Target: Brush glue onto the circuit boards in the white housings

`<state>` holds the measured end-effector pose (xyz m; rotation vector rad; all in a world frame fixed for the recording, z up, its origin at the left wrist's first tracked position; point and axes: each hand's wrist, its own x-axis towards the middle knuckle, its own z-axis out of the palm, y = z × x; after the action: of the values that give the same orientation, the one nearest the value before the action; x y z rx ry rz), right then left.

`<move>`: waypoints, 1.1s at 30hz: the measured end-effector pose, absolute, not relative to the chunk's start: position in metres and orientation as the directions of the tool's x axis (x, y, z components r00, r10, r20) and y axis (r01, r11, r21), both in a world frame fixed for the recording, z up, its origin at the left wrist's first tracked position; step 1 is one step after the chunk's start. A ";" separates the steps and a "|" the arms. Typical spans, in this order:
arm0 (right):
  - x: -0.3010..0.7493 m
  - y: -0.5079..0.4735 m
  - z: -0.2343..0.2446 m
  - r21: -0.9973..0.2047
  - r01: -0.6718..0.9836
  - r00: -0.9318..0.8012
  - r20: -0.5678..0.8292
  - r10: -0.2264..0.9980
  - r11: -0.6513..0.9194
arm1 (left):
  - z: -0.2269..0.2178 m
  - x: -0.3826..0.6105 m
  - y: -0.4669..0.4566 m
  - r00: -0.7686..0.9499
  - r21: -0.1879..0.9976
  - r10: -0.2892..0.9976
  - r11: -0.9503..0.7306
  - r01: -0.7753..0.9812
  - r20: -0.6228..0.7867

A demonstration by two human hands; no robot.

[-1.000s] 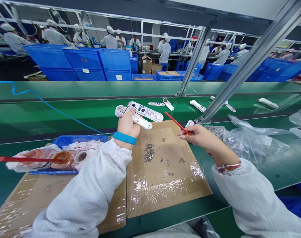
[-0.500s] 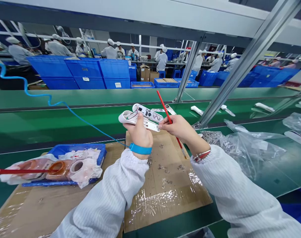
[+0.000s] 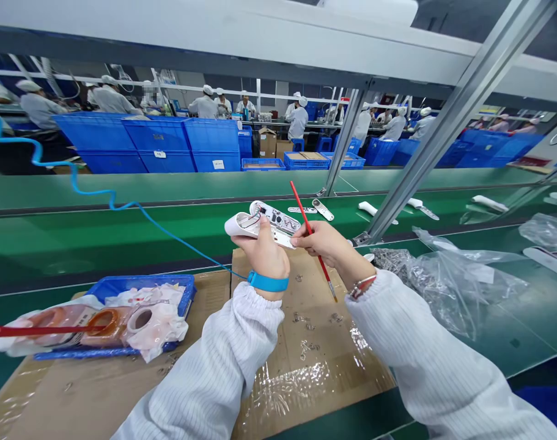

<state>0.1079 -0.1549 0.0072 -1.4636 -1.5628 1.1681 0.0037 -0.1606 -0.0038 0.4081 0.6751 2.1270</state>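
Observation:
My left hand (image 3: 264, 253) is closed around an opened white plastic housing (image 3: 238, 225), its thumb pressing on the inside. A circuit board (image 3: 276, 216) with thin wires shows in the upper half of the housing. My right hand (image 3: 326, 242) is closed on a thin red-handled paintbrush (image 3: 299, 198), whose bristles point down over the cardboard. Its fingertips touch the right end of the housing; whether they also pinch a small part is hidden. Small metal pieces (image 3: 309, 347) lie scattered on the cardboard sheet (image 3: 324, 382) below.
To the left, a blue tray (image 3: 191, 293) holds jars wrapped in tissue, with a red stick across them. A blue coiled cord (image 3: 168, 231) runs to my left wristband. White housings (image 3: 324, 209) lie on the green belt. At right are plastic bags (image 3: 461, 287) and a metal post (image 3: 425, 143).
The view has tilted slightly. My left hand and the housing sit a little lower and further right; the brush stays in my right hand at the housing's end.

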 end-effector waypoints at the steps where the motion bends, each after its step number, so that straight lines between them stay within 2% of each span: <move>1: 0.110 -0.150 0.007 -0.932 0.354 -0.155 -0.137 0.978 -0.074 | -0.005 0.004 -0.158 -0.576 0.595 0.816 -0.487 -0.639 0.049; 4: 0.116 -0.132 0.004 -0.925 0.349 -0.211 -0.232 0.950 -0.149 | -0.009 0.005 -0.147 -0.541 0.612 0.841 -0.437 -0.659 0.019; 7: 0.118 -0.114 -0.002 -0.914 0.372 -0.197 -0.246 0.949 -0.159 | -0.014 0.006 -0.127 -0.542 0.627 0.840 -0.411 -0.662 -0.022; 18: 0.112 -0.093 -0.005 -0.878 0.479 -0.028 0.005 1.000 0.017 | -0.024 0.016 -0.092 -0.575 0.648 0.813 -0.490 -0.583 0.098; 23: 0.117 -0.097 -0.001 -0.876 0.479 -0.061 0.028 0.998 0.054 | -0.023 0.020 -0.102 -0.593 0.738 0.789 -0.493 -0.460 0.158; 25: 0.121 -0.094 -0.005 -0.888 0.457 -0.098 0.014 0.995 0.057 | -0.021 0.022 -0.106 -0.588 0.737 0.794 -0.490 -0.466 0.156; 28: 0.127 -0.083 -0.013 -0.895 0.445 -0.148 -0.043 0.988 0.028 | -0.017 0.023 -0.101 -0.574 0.706 0.811 -0.473 -0.527 0.115; 33: 0.143 -0.038 -0.014 -0.822 0.566 -0.107 -0.148 0.983 -0.062 | -0.012 0.009 -0.054 -0.560 0.832 0.825 -0.257 -0.492 -0.076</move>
<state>0.1429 -0.0376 -0.0138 -1.6570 -1.7055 1.0627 0.0092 -0.0537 -0.0118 0.4794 1.0837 1.9206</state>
